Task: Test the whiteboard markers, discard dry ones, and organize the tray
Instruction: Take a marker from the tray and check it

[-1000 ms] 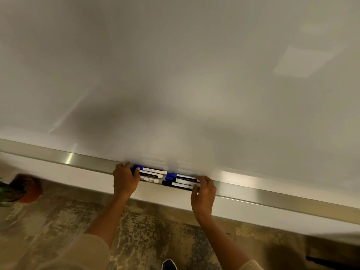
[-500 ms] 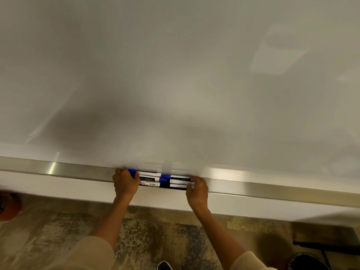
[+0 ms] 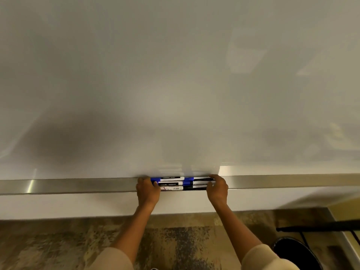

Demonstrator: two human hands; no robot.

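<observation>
1. The markers (image 3: 182, 183) now sit squared up, no longer staggered.
2. Left hand (image 3: 147, 190) and right hand (image 3: 217, 188) cup the bundle's two ends.
3. Markers lie in the tray (image 3: 78, 185) beneath the whiteboard (image 3: 175, 84).

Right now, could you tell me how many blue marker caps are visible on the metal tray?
2 show: one blue cap at the back row's left end, by the left hand, and one blue cap mid-row. More may be hidden under the hands or among the stacked whiteboard markers.
</observation>
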